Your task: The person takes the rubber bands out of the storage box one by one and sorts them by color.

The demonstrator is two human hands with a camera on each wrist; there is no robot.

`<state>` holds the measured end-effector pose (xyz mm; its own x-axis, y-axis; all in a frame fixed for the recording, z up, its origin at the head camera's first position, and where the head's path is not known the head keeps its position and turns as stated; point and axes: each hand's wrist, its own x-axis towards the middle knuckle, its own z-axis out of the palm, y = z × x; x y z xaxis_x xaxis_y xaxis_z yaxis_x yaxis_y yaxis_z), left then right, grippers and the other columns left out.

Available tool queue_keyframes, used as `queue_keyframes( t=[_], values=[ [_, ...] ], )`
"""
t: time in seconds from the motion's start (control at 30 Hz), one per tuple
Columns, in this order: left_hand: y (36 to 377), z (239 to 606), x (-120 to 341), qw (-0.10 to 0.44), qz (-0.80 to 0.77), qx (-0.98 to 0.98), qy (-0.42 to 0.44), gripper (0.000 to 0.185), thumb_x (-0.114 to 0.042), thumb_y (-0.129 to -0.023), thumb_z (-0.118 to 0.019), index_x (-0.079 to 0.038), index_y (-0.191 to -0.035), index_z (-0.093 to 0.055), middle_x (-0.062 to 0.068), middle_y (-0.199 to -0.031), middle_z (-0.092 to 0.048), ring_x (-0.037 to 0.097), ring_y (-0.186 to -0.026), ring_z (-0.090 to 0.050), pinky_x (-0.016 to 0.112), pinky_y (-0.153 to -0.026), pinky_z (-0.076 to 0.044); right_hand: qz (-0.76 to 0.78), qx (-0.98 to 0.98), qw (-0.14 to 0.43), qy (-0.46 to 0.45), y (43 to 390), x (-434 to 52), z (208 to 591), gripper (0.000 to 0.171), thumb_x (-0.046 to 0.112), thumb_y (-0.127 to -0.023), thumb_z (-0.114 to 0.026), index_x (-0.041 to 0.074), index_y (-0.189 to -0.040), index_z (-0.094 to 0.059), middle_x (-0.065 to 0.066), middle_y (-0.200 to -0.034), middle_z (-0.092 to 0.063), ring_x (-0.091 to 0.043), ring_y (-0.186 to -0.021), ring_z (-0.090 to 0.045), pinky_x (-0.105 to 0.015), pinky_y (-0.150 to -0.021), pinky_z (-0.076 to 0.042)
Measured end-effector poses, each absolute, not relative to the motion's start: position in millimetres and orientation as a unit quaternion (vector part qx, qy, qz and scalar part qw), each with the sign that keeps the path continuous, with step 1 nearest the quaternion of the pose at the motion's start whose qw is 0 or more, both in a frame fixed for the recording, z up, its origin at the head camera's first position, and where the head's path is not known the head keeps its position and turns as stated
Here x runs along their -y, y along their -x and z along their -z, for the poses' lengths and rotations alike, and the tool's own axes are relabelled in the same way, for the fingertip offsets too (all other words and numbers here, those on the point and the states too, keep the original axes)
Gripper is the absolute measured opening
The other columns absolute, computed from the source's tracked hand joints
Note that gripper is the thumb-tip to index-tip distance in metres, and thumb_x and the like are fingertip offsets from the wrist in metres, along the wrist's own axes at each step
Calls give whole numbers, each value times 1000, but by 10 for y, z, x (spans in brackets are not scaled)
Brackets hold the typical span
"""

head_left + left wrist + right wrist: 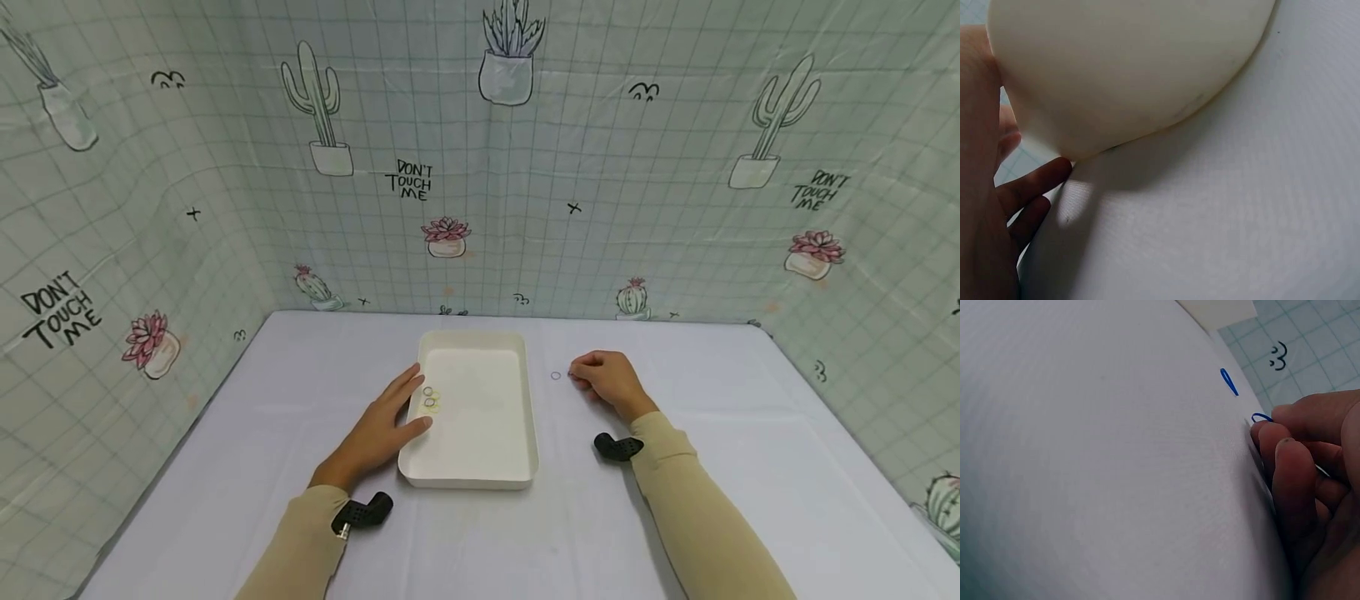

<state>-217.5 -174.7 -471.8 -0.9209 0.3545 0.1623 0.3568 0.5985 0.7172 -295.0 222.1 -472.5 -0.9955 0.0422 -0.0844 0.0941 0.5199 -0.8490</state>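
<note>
Now my R hand (609, 385) pinches a small blue ring (1261, 417) on the white surface (225, 467), L hand (382, 429) steadying the tray (480, 467).
R fingers (1288, 469) curl round that ring just right of the tray; a 2nd blue ring (555, 376) lies loose betw. hand and tray. L fingers lie straight and relaxed, flat vs. the tray's left wall, grasping nothing. Two pale rings (430, 397) sit inside the tray nr that left wall.
</note>
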Motion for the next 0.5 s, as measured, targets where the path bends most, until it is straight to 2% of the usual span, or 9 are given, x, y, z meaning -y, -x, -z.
queue_keyframes(
  t=[0.5],
  values=[
    [2190,4727,1764,5,399,895,201,74,-36,-95,-66,-7,-156,-36,-1,-166,-21,29,-150,-20,59,-116,-22,482,-875,33,-23,2956,-2226,4726,24,23,-97,-67,5,-110,-76,-8,-90,-69,-18,-79,-62,-29,-62,-56]
  ],
)
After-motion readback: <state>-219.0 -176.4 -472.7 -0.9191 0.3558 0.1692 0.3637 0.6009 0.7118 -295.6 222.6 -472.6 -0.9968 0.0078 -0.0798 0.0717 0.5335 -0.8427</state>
